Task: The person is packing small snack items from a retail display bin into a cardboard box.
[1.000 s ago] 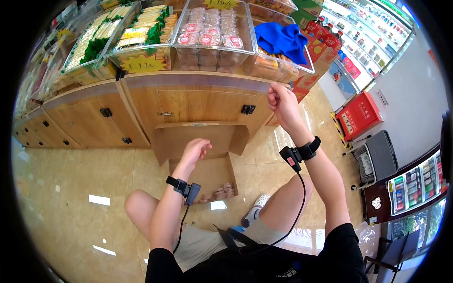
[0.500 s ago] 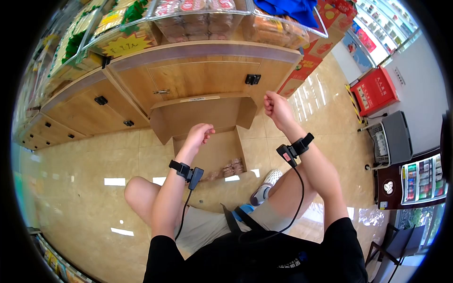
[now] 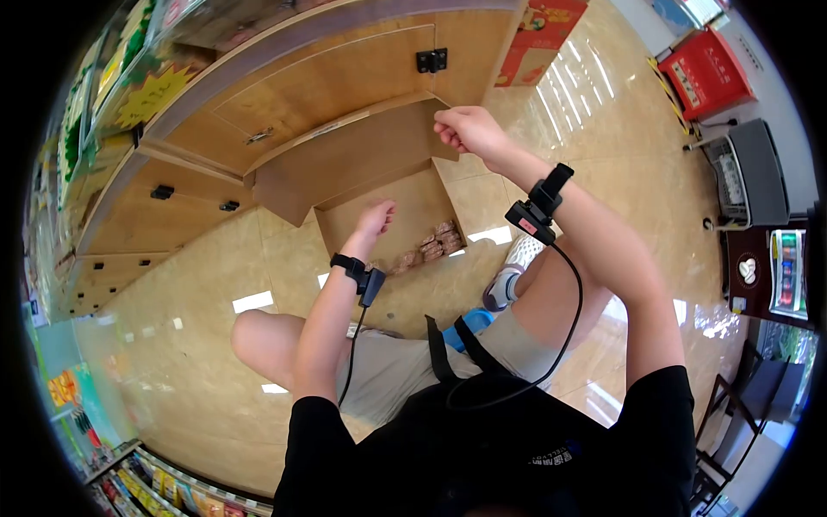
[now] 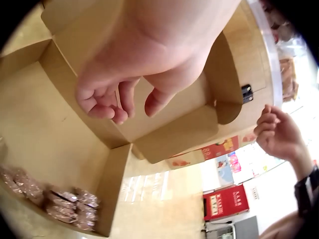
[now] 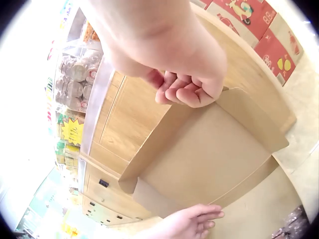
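Note:
On the floor stands a cardboard box (image 3: 422, 189) with its lid (image 3: 345, 165) raised against the cabinet. Several wrapped reddish-brown packets (image 4: 65, 206) lie along the box's near side. My left hand (image 3: 376, 219) hovers over the box's left part, fingers loosely bent and nothing between them. Higher and to the right, my right hand (image 3: 472, 133) is beside the lid's right end. Its fingers (image 5: 187, 94) are curled in toward the palm, and no object shows in them.
A wooden cabinet (image 3: 327, 77) with black hinges (image 3: 432, 60) rises behind the box. Clear bins of goods (image 5: 75, 79) sit on top. At right stand a red box (image 3: 708, 73) and a grey cart (image 3: 758, 172). A shoe (image 3: 508, 271) is near the box's right corner.
The head view has tilted down and turned, so the bins have mostly left it. Both hands remain raised and empty; the right has shifted from the cabinet front toward the lid's right end.

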Demonstrator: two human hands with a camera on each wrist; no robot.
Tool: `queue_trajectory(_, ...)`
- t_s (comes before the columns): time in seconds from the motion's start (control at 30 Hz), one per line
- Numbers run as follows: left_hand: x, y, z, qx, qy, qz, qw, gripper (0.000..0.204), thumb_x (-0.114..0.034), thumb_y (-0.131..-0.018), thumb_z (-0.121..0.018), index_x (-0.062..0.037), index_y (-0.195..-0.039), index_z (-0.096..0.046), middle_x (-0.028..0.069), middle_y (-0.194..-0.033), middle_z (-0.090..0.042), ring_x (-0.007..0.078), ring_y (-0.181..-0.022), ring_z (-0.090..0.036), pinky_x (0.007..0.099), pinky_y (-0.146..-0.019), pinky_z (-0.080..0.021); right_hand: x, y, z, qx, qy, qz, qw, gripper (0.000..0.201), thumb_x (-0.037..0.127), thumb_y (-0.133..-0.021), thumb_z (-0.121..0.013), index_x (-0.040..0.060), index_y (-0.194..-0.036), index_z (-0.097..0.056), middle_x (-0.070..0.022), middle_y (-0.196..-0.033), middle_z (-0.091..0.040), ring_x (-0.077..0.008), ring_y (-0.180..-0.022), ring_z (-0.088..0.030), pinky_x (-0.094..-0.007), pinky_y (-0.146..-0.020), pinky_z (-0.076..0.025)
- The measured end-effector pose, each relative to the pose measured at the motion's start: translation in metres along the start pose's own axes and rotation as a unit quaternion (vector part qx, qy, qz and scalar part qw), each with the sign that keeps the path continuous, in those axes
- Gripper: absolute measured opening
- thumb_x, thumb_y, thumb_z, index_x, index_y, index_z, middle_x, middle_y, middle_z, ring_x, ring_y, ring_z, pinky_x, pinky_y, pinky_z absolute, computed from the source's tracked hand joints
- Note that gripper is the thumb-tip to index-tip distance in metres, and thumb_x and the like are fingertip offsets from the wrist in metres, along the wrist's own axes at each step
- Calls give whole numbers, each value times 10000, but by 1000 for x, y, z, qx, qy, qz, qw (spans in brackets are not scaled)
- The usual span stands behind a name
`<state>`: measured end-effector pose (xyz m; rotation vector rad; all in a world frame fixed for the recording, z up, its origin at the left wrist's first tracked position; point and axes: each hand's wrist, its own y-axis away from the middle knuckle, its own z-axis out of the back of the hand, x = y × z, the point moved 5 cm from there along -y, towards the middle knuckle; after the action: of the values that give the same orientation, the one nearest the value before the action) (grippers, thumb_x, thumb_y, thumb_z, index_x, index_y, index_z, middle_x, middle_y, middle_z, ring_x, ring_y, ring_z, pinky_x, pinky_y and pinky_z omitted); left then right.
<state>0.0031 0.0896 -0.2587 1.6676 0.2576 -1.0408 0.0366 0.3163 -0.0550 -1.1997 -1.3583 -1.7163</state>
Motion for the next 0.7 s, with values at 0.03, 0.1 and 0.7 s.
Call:
queue_trajectory(0.03, 13, -6, 0, -5, -18, 9, 1000, 161, -255, -803, -603, -129, -721, -544, -41, -629, -507, 51, -510, -434, 211, -417, -337, -5, -1, -4, 15, 2, -8, 1000, 230, 258, -854, -558, 58, -750, -601, 7, -652, -567, -73, -566, -494, -222, -528, -392)
queue_trajectory(0.1, 40, -20, -2, -1, -72, 49, 996, 194, -247, -793, -610, -133, -671, -512, -39, -587, -458, 61, -487, -412, 223, -400, -324, -10, -4, -9, 24, 11, -5, 1000, 236, 266, -874, -551, 58, -771, -595, 12, -649, -549, -64, -559, -473, -214, -522, -381)
queue_trajectory(0.7, 154, -73, -49, 60, -52, 121, 989, 227, -227, -745, -694, -10, -712, -634, -6, -605, -549, 97, -467, -433, 283, -424, -315, -45, -19, 9, -40, 231, -52, 971, 294, 281, -797, -517, 28, -760, -663, -118, -782, -674, -229, -780, -649, -341, -744, -490)
